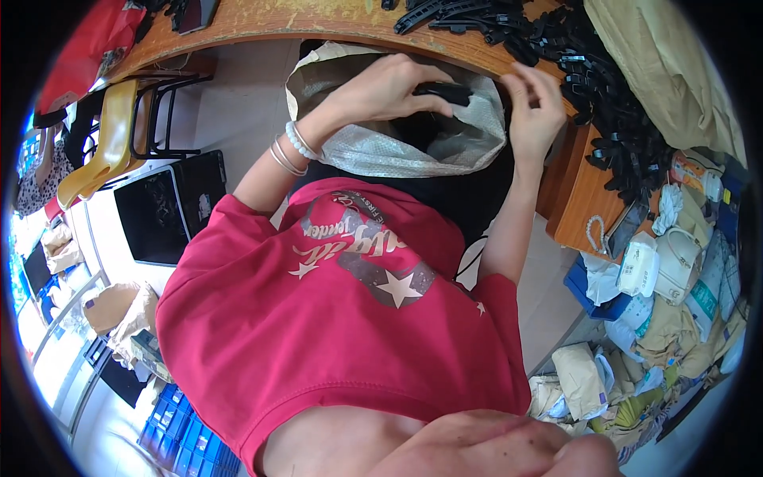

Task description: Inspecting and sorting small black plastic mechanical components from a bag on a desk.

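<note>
A white woven sack (389, 163) with its mouth wide gapes below the table edge, against my lap. Over that mouth is my left hand (397, 87), wearing bracelets, thumb and fingers closed around a black plastic part (449, 94). Dark contents show inside the sack, too shadowed to tell apart. At the sack's right rim, by the table edge, my right hand (536, 111) is raised with bent fingers apart and slightly blurred; I see nothing in it. A heap of black plastic parts (604, 87) lies on the table just beyond it.
The curved wooden table (318, 20) spans the far side, with more black pieces (453, 17) on it. A tan cloth or sack (675, 63) lies far right. Bags and packages (660, 270) crowd the right. A yellow chair (107, 143) and blue crates (187, 433) are left.
</note>
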Motion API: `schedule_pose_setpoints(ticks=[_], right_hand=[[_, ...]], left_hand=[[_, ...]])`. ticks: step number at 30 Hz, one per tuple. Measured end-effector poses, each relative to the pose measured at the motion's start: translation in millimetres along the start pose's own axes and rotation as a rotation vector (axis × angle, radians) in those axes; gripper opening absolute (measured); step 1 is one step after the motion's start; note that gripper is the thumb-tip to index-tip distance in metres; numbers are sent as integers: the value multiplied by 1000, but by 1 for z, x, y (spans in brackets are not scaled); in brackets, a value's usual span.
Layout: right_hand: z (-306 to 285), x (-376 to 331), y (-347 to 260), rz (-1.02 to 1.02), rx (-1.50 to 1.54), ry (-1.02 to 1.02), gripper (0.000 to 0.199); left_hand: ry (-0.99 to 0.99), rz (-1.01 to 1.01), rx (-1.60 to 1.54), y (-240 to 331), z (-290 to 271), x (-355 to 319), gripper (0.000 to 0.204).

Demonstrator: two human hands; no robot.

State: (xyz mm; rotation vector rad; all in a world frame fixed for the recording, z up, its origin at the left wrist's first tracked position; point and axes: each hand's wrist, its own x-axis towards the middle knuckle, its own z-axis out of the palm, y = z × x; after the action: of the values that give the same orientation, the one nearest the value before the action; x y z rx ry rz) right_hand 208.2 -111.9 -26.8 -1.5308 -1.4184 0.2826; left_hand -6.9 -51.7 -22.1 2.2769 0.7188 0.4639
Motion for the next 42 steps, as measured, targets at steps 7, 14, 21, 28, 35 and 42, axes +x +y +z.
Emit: schedule_pose_setpoints(ticks=[7,14,21,28,35,42], right_hand=[[5,22,28,-103,-569,26,22],[3,4,23,53,-50,135,15],[4,-12,-23,284,622,-107,18],[14,-22,-36,317,589,83,16],[11,-15,-39,231,668,52,25],[10,-20,-13,255,421,-102,20]], left_hand=[[298,56,414,-32,16,68,33],[472,144,876,-7,13,50,16],[434,-126,-883,1,16,32,16],[175,-162,-588,22,8,20,31],[277,-110,-302,25,14,14,32],[208,-49,-346,18,15,6,37]])
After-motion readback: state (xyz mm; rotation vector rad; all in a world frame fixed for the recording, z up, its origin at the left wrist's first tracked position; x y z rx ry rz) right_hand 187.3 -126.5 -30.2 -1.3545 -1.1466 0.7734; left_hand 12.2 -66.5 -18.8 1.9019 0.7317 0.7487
